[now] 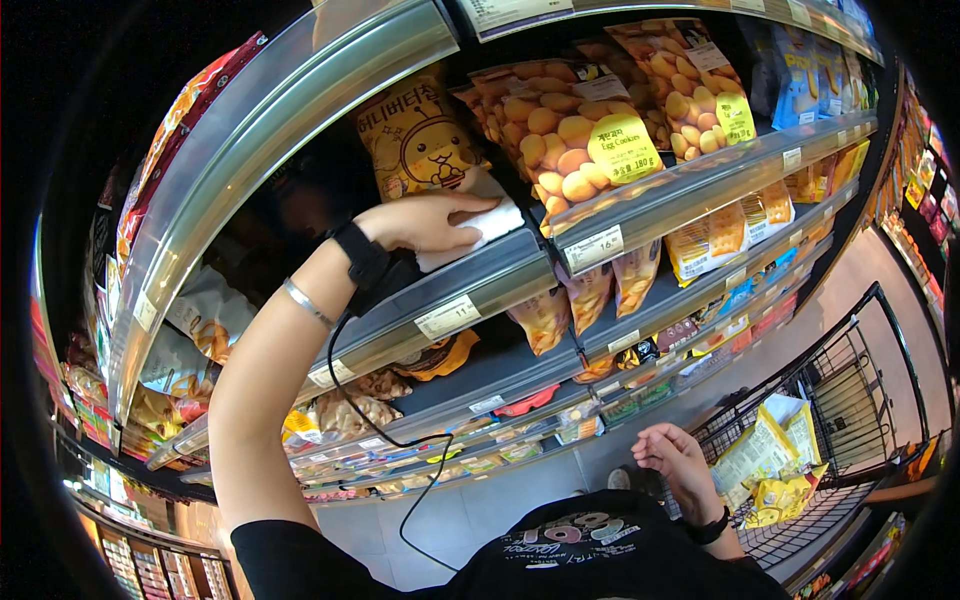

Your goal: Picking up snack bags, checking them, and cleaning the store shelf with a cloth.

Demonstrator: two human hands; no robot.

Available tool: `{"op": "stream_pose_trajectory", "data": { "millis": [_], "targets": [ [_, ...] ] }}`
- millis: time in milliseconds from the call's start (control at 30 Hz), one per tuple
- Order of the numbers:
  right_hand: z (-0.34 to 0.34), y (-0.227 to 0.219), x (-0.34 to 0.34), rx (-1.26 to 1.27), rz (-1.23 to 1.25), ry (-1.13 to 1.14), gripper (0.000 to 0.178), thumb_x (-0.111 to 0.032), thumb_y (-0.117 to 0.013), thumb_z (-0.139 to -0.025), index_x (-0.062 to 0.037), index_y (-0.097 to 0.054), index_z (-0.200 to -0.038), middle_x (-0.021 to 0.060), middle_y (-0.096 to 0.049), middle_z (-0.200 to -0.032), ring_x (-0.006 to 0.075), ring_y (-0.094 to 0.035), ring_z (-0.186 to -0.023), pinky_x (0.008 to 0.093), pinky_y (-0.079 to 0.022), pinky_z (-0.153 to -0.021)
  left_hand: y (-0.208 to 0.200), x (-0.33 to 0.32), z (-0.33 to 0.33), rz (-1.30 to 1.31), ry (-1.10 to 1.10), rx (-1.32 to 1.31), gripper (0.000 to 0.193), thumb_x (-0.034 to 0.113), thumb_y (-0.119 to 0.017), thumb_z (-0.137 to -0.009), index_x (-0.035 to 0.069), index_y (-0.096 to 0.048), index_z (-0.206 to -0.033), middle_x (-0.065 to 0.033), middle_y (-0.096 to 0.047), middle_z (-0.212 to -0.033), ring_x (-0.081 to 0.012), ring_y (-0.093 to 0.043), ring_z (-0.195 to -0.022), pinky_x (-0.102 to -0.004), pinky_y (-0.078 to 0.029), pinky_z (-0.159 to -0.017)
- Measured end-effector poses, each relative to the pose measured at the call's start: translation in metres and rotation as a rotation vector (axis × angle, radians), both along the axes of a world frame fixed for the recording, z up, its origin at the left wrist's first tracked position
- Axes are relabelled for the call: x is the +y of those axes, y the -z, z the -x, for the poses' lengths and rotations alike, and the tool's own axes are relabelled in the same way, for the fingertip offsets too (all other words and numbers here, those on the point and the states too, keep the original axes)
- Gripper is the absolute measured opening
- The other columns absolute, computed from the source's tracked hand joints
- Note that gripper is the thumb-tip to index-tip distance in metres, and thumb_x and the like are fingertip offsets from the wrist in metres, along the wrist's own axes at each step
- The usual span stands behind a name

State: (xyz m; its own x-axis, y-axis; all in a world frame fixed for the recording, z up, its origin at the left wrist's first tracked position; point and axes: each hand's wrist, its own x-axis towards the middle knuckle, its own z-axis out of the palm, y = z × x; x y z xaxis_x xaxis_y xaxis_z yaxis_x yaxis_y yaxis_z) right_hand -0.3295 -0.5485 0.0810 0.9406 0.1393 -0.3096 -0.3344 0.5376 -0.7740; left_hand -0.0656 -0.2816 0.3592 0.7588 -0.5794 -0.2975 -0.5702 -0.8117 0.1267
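Observation:
My left hand (425,222) reaches onto a dark shelf, its fingers closed over a folded white cloth (497,222) that presses on the shelf near its front edge. Right behind it stands a yellow snack bag (415,140) with a cartoon face. To the right of the cloth lean large bags of round egg cookies (570,140). My right hand (672,458) hangs low in front of me, beside the shopping cart, with its fingers curled in and nothing seen in them. A black band with a cable sits on my left wrist.
A black wire shopping cart (850,350) on my right holds yellow snack packages (770,450). A clear rail with price tags (445,318) runs along the shelf front. Lower shelves carry more packets, and grey bags (205,315) stand at the left.

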Motion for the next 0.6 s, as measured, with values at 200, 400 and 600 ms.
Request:
{"op": "stream_pose_trajectory", "data": {
  "millis": [200, 400, 600],
  "targets": [
    [0.009, 0.006, -0.01, 0.034, 0.004, 0.078, 0.017, -0.015, -0.05, -0.095, -0.0012, -0.057, -0.102, 0.008, -0.064, -0.089, 0.0141, -0.062, -0.081, 0.0266, -0.051, -0.073, 0.004, 0.0, -0.041, 0.046, 0.061, 0.012, 0.058, 0.034, -0.053, -0.086, 0.003, -0.043, -0.134, -0.0193, -0.048, -0.132, -0.0277, -0.045, -0.122, -0.0314, -0.033, -0.103],
    [0.015, 0.003, -0.015, 0.021, -0.013, 0.109, 0.018, -0.015, -0.049, -0.095, -0.0008, -0.057, -0.103, 0.0084, -0.064, -0.089, 0.0139, -0.062, -0.08, 0.0259, -0.051, -0.073, 0.002, -0.007, -0.032, 0.03, 0.035, 0.031, 0.061, 0.039, -0.051, -0.085, 0.002, -0.043, -0.133, -0.0193, -0.048, -0.131, -0.0282, -0.045, -0.121, -0.0328, -0.034, -0.102],
    [0.019, 0.005, -0.014, -0.007, -0.033, 0.109, 0.018, -0.014, -0.049, -0.095, -0.0002, -0.057, -0.104, 0.0089, -0.064, -0.091, 0.0136, -0.062, -0.08, 0.0254, -0.051, -0.074, 0.008, 0.027, -0.037, 0.013, 0.041, -0.032, 0.062, 0.036, -0.05, -0.083, 0.008, -0.038, -0.138, -0.0178, -0.048, -0.132, -0.0274, -0.047, -0.119, -0.0317, -0.035, -0.101]
  ]
}}
